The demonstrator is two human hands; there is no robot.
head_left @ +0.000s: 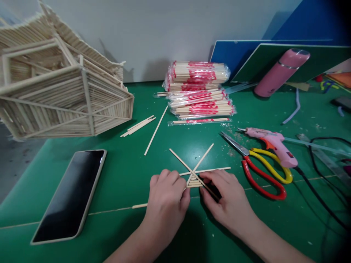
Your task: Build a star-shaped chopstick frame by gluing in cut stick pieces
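A small frame of crossed wooden chopsticks (pixel 195 184) is held between my two hands, just above or on the green table. Two sticks cross in an X, with several short pieces laid like rungs below the crossing. My left hand (pixel 167 201) pinches the left side of this frame, its fingers closed. On the right side, the thumb and fingers of my right hand (pixel 227 195) close on the other leg. Behind the crossing lies one longer stick (pixel 219 170). Another stick end (pixel 139 206) shows beside my left hand; its remaining length is hidden.
A large chopstick-built model (pixel 87 98) stands at left, above a phone (pixel 70 197). Wrapped chopstick bundles (pixel 201 91) and loose sticks (pixel 138 126) lie farther back. Scissors (pixel 263 170), a pink glue gun (pixel 274 144) with its cord, and a pink bottle (pixel 282 73) occupy the right.
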